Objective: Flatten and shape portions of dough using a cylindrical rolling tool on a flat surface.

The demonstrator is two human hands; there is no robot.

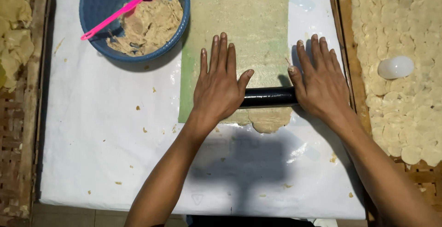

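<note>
A black cylindrical roller (pixel 268 97) lies across a thin sheet of beige dough (pixel 251 29) spread on a green mat (pixel 186 93). My left hand (pixel 220 82) rests flat on the roller's left end, fingers spread and pointing away from me. On the roller's right end my right hand (pixel 320 77) presses flat in the same way. A bulge of dough (pixel 268 123) sticks out past the mat's near edge, just under the roller.
A blue bowl (pixel 92 24) at the top left holds lumpy dough and a pink plastic spatula (pixel 115 14). White plastic sheeting (pixel 101 139) covers the table. A woven tray (pixel 354 47) on the right carries several round dough discs and a white oval object (pixel 396 67). Dough scraps lie at the far left.
</note>
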